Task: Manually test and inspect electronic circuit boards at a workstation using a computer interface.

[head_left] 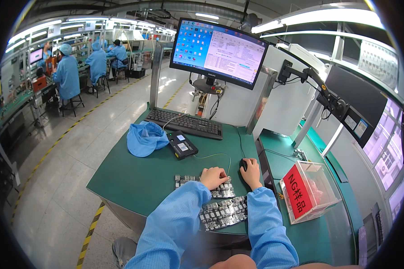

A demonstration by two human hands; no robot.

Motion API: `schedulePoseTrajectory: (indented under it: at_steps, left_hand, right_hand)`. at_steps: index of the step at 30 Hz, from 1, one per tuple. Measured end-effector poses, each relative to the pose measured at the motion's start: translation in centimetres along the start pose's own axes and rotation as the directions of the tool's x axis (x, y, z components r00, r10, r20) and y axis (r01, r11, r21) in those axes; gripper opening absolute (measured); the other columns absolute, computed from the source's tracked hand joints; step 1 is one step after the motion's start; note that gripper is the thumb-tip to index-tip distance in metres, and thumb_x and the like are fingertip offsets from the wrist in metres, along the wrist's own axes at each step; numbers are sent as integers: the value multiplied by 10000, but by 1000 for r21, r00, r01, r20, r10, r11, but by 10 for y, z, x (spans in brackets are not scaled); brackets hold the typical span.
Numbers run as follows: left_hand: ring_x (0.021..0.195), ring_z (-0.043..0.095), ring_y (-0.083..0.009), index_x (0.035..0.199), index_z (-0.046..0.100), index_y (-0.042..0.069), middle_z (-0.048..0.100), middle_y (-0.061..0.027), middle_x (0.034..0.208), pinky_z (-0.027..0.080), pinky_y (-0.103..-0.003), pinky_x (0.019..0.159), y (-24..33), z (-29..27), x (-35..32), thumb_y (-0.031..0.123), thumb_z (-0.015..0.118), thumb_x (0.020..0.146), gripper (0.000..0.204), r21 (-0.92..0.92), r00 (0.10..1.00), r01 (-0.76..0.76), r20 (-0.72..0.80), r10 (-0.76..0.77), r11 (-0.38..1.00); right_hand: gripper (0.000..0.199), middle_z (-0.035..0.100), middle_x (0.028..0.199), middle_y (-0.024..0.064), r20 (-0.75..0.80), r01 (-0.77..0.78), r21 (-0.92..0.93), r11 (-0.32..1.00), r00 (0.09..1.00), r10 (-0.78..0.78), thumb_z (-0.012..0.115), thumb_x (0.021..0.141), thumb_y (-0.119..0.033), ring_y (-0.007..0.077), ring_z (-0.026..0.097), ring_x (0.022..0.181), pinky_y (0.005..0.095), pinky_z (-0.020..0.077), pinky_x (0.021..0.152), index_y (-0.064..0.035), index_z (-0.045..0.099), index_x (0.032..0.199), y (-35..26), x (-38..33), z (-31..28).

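Observation:
My left hand rests over the upper panel of small circuit boards, its fingertips pinched together at the panel's right end. A thin pale cable runs from a black box-shaped device with a small lit screen down to those fingertips; the cable's tip is hidden there. My right hand is wrapped round a black computer mouse to the right of the boards. A second panel of small boards, with silvery metal parts, lies nearer to me, between my forearms.
A blue cap and a black keyboard lie on the green bench. Behind stands a lit monitor. On the right is a clear box with a red label. People in blue work at far left.

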State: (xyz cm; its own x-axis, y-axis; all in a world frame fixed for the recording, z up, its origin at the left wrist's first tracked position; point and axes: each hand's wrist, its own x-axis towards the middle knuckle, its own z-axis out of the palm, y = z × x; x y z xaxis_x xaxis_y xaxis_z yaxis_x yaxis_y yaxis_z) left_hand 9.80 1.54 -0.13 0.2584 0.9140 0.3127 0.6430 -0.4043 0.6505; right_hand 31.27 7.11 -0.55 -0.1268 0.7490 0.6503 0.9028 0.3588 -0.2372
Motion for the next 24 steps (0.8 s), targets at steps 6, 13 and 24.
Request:
schedulePoseTrajectory:
  at_steps: [6, 13, 24]
  left_hand:
    - [827, 624, -213, 774, 679, 149, 677, -21, 799, 378, -383, 750, 0, 1, 0, 378, 661, 771, 230, 10, 999, -10, -32, 11, 1000]
    - [841, 621, -214, 784, 680, 150, 677, -20, 815, 373, -385, 762, 3, -1, 0, 371, 659, 773, 222, 14, 1000, 2, -6, -2, 1000]
    - [846, 612, -225, 786, 672, 157, 662, -24, 813, 366, -395, 763, -1, 1, -2, 368, 661, 767, 212, 22, 999, -21, -44, 22, 1000]
  right_hand:
    - [371, 499, 1121, 133, 4, 3, -3, 1000, 1000, -3, 627, 729, -171, 347, 511, 1016, 423, 449, 855, -120, 575, 1093, 1, 0, 0]
    - [367, 515, 1096, 138, -44, 34, -1, 999, 998, -34, 643, 709, -164, 355, 523, 949, 422, 446, 831, -113, 587, 1068, 3, 0, 2]
    - [361, 514, 1108, 150, -5, 13, 17, 1000, 1000, -13, 632, 724, -155, 363, 520, 987, 430, 448, 847, -109, 589, 1080, 1, 0, 2]
